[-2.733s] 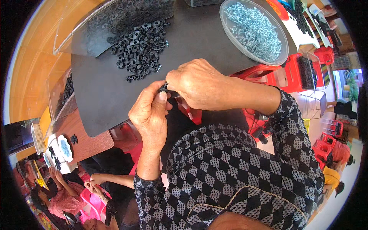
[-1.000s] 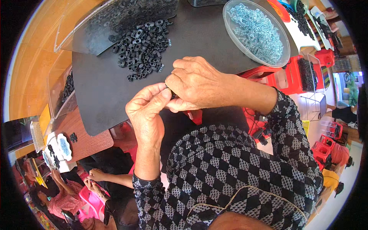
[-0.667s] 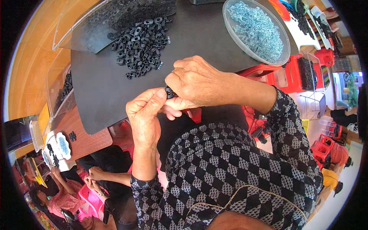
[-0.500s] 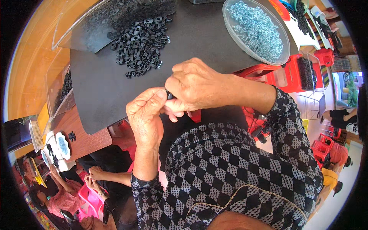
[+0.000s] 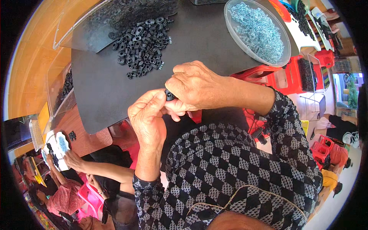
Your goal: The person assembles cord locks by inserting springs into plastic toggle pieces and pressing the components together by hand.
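Found bluish pieces point(image 5: 257, 32) in round tub point(image 5: 231, 27), black pieces point(image 5: 126, 15) in clear box point(image 5: 90, 40). Found black part point(image 5: 169, 96) gripped by fingers of left hand point(image 5: 148, 113) and right hand point(image 5: 199, 86). Noted co-worker's hand point(image 5: 74, 161) since extended toward white dish point(image 5: 60, 133).

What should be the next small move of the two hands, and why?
Perhaps ease the bare right hand slightly aside while the bare left hand pinches the small black plastic piece. Both hands meet at this piece and hide most of it, so its condition can hardly be checked from this view.
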Available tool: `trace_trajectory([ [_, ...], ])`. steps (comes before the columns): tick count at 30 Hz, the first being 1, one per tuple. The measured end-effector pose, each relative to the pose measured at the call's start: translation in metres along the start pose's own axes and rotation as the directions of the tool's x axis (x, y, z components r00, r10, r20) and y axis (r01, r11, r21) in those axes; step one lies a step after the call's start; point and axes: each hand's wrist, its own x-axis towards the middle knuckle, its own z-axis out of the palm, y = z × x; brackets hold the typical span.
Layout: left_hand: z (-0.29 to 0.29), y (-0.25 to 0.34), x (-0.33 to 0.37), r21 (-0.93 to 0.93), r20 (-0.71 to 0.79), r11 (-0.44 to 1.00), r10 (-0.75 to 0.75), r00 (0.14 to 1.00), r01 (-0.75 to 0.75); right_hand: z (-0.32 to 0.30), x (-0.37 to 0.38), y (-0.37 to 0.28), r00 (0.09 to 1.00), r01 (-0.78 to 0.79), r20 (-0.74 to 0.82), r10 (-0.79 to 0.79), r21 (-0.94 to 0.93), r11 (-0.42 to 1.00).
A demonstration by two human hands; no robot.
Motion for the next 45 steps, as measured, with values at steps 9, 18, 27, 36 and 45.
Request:
trace_trajectory([
  [9,0.012,0.005,0.0,0.165,-0.022,0.984,0.067,0.998,-0.063,-0.007,-0.002,0.001,1.0,0.016,-0.01,-0.016,-0.047,0.999],
  [18,0.0,0.02,-0.002,0.358,-0.166,0.91,0.281,0.945,-0.208,-0.044,-0.014,0.014,0.98,-0.193,-0.092,0.178,-0.201,0.96],
  [27,-0.007,0.01,0.001,0.41,-0.17,0.885,0.31,0.935,-0.219,-0.138,-0.01,0.07,0.876,-0.391,-0.422,0.232,-0.341,0.855],
  [36,-0.006,0.008,0.023,0.493,-0.102,0.787,0.476,0.873,-0.371,-0.207,0.03,0.141,0.881,-0.456,-0.441,0.171,-0.696,0.555],
  [45,-0.032,0.013,0.029,0.92,0.082,0.257,0.61,0.788,-0.295,-0.074,0.001,0.071,0.98,-0.174,-0.166,0.109,-0.453,0.874],
])
